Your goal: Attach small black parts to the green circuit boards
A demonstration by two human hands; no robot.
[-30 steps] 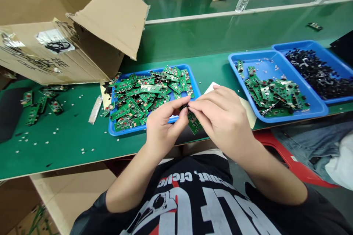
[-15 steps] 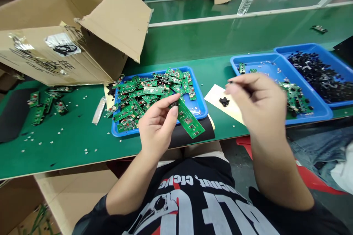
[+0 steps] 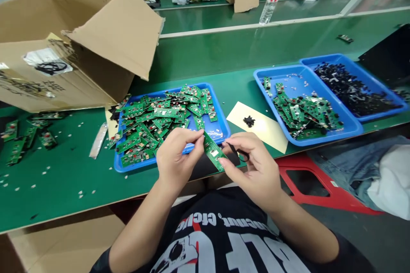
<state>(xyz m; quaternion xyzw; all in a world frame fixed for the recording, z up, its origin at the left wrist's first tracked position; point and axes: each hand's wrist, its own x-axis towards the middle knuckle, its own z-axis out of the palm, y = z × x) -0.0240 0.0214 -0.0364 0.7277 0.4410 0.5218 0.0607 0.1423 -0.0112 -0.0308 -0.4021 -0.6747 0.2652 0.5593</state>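
Observation:
A narrow green circuit board (image 3: 209, 147) slants between my hands above the table's front edge. My left hand (image 3: 179, 155) pinches its upper end between thumb and fingers. At the lower right end, the thumb and fingertips of my right hand (image 3: 253, 166) close on the board's edge. A thin black looped piece (image 3: 243, 155) shows among the right fingers; its kind is unclear. Behind my left hand stands a blue tray (image 3: 226, 130) heaped with similar boards (image 3: 165, 113). Cream paper (image 3: 269, 130) carries a small pile of black parts (image 3: 249, 121).
A second blue tray (image 3: 355, 130) holds boards; beside it, another tray (image 3: 342, 57) contains black parts (image 3: 349, 89). At left are an open cardboard box (image 3: 118, 30), loose boards (image 3: 19, 145) and white bits. A water bottle (image 3: 272, 0) stands behind. A red stool (image 3: 333, 196) is at right.
My right hand first left the board and moved right over the paper, then returned to the board's lower end. The black looped piece now shows in it. The view has shifted slightly.

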